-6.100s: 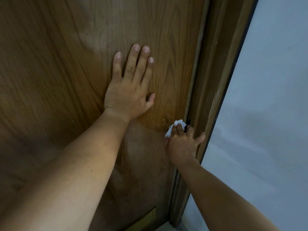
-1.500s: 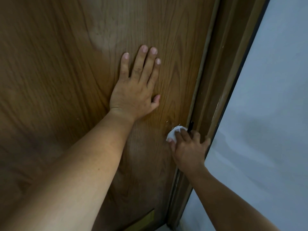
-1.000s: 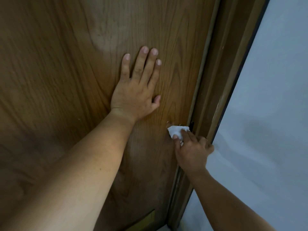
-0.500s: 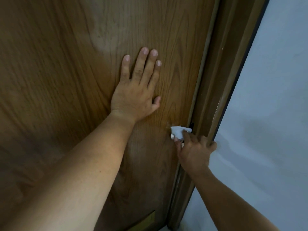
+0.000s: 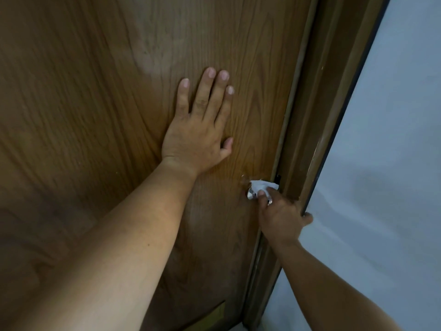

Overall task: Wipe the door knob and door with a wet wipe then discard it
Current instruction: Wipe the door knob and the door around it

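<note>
At door (image 5: 95,115) latch edge: your right hand (image 5: 282,218) gripped wet wipe (image 5: 261,186) round knob (image 5: 250,195); left hand (image 5: 198,139), flat, presumably braced the door.

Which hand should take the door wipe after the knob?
Right. The right hand holds the wet wipe against the door knob, so it could probably slide straight onto the door. The left hand lies flat on the door, fingers straight, holding nothing.

left hand (image 5: 195,142) on door (image 5: 95,96), wipe (image 5: 262,186) on knob (image 5: 250,195)
</note>
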